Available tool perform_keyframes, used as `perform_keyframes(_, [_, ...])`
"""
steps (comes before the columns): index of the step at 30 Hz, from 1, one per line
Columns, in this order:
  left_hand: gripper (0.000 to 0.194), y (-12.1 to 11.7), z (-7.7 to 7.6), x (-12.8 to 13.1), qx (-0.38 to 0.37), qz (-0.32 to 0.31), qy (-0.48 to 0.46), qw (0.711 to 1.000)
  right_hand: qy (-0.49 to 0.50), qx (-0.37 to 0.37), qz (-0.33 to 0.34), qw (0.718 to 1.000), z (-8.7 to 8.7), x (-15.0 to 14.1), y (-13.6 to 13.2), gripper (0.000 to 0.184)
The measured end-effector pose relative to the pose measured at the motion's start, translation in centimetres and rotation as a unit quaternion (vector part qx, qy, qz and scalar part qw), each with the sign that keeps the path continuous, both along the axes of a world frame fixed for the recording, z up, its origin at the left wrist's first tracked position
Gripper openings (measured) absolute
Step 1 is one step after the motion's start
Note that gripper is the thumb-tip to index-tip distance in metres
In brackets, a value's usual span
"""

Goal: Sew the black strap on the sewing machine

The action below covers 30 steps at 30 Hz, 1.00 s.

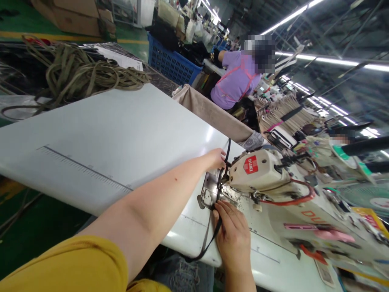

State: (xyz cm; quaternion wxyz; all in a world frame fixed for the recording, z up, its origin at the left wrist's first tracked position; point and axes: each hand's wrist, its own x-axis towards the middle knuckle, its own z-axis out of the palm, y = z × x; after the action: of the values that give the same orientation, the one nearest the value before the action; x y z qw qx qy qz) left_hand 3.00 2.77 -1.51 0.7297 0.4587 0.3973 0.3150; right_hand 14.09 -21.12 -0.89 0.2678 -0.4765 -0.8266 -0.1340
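Far left, a pile of olive cords [88,75] is kinda just heaped past the white table [100,121]. Then a black strap [219,186] is laid over a metal plate [209,184], its far stretch met by the left hand [216,159], its near stretch by the right hand [234,227], right beside the sewing machine [261,170]; whether it's pinched by either can't be told

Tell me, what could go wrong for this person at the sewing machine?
The left hand and right hand are both close to the sewing machine head, so a slip might hurt one. The narrow black strap might skew if the hands guide it unevenly. Its near stretch curves down to the white table's edge and could snag.
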Motion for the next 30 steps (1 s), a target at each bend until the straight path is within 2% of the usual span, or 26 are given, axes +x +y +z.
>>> perform_keyframes(7, [0.067,0.0,0.1,0.0,-0.016,0.012,-0.028,0.999,0.007,-0.005,-0.004,1.000,0.0,-0.2,-0.1,0.017])
perform_keyframes(14, [0.047,-0.5,0.9,-0.1,-0.022,0.020,-0.054,0.998,0.010,-0.010,0.000,1.000,-0.1,-0.1,-0.1,0.019])
perform_keyframes(30, [0.048,-0.4,0.5,-0.2,-0.020,0.027,-0.050,0.998,0.013,-0.016,-0.004,1.000,0.0,-0.1,-0.2,0.020])
